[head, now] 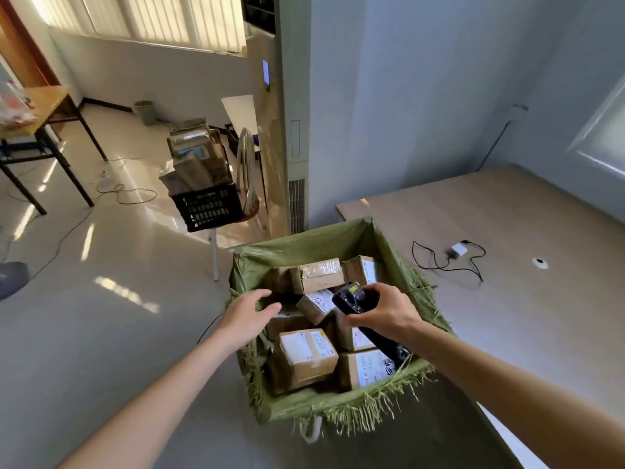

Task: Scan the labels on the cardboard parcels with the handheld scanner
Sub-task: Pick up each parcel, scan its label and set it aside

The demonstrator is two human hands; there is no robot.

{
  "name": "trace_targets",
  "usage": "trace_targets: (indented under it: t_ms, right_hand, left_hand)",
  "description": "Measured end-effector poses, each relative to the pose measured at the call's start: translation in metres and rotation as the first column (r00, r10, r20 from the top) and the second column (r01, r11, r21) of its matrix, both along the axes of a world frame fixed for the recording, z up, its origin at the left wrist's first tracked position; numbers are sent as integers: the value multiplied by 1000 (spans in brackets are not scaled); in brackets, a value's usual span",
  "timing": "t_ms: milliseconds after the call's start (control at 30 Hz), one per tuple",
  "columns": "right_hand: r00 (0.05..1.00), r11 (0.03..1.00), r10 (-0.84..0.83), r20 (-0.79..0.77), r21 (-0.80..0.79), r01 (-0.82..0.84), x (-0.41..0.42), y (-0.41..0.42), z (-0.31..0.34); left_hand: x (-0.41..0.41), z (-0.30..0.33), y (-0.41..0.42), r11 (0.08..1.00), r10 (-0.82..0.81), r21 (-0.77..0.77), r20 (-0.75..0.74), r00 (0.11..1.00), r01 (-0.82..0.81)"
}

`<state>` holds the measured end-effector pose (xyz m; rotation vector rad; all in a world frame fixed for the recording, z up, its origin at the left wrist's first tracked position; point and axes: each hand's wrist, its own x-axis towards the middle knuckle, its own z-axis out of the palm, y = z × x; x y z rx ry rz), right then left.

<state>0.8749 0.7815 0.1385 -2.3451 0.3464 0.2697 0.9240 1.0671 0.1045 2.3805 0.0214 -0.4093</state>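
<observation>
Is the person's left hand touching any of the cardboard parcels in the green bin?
Cannot tell. In the head view the left hand reaches open over the green bin, its fingers overlapping the parcels, but from above neither contact nor a gap shows.

Your left hand [248,314] reaches forward, palm down, fingers relaxed and slightly spread, gripping nothing. Your right hand [384,313] is curled in a grip, wrist bent inward. Both forearms are bare and extended.
</observation>
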Motion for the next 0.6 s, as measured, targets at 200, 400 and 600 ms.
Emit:
trace_targets:
  t_ms: [200,400,600]
  right_hand:
    - [987,987,-118,105,-94,128,-58,-53,78]
    - [923,914,-341,177,-168,370,-172,-136,161]
    - [771,739,-606,196,-220,637,-334,-215,226]
  left_hand:
    - [-1,85,-66,965,-218,-96,230,948,245]
    - [-38,163,-184,880,-409,-96,348,843,466]
    - [-137,222,-328,698,-626,-82,414,661,712]
